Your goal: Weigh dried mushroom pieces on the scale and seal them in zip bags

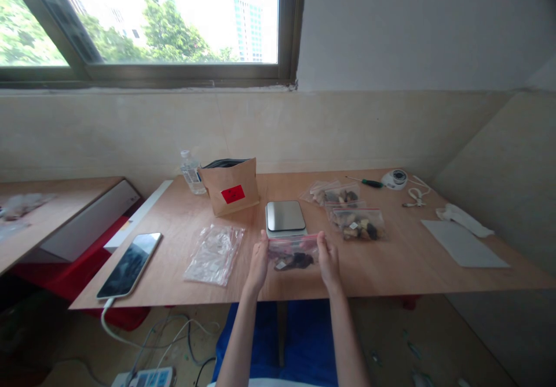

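Observation:
Between my two hands is a clear zip bag [293, 254] with a pinkish-red strip along its top and dark pieces inside, plus a small white square. My left hand [259, 259] grips the bag's left top corner. At the right top corner, my right hand [329, 258] pinches it, thumb up. Just behind the bag sits a small scale [285, 216] with a shiny metal plate; the bag covers its front edge. Filled zip bags [358, 225] of tan and dark pieces lie to the right. Left of my hands is a pile of clear plastic bags [215, 254].
A brown paper pouch [230, 187] stands open at the top beside a water bottle [192, 171]. A phone [129, 265] with a cable lies at the left edge. Toward the right are a screwdriver [369, 183], a white dome camera [394, 179] and a white sheet [464, 243].

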Demonstrator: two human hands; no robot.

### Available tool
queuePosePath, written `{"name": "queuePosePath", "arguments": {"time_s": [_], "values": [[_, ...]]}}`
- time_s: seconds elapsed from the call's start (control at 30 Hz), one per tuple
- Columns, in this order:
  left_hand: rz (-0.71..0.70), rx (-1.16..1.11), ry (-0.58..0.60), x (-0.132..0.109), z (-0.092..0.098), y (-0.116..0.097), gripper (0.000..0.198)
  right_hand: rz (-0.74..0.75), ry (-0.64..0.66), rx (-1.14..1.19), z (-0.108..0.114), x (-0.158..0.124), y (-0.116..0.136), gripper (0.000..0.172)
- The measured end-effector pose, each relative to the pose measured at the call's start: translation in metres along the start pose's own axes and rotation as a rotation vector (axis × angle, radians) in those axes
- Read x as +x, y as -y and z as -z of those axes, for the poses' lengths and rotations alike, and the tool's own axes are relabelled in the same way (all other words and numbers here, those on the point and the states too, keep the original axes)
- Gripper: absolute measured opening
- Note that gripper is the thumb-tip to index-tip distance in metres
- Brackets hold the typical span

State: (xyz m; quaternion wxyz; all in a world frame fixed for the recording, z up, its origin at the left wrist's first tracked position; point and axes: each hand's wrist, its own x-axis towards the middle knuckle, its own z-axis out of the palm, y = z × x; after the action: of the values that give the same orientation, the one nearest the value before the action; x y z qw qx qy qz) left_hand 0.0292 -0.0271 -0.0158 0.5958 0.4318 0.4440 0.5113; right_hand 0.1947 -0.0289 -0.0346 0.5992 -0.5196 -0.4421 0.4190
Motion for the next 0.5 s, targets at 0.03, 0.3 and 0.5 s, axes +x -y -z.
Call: {"name": "queuePosePath", "arguments": {"time_s": [0.03, 0.3, 0.5], "values": [[0.0, -0.003, 0.011, 0.0, -0.002, 0.0, 0.065, -0.008, -0.005, 0.012, 0.003, 0.0, 0.001, 0.054], [-0.045, 0.083, 0.127, 0.011, -0.019, -0.004, 0.066, 0.0, -0.181, 0.023, 0.05, 0.017, 0.008, 0.051], [-0.542, 0.409, -0.182, 0.047, 0.012, -0.057, 0.043, -0.06, -0.394, -0.373, 0.137, 0.067, 0.02, 0.074]]}}
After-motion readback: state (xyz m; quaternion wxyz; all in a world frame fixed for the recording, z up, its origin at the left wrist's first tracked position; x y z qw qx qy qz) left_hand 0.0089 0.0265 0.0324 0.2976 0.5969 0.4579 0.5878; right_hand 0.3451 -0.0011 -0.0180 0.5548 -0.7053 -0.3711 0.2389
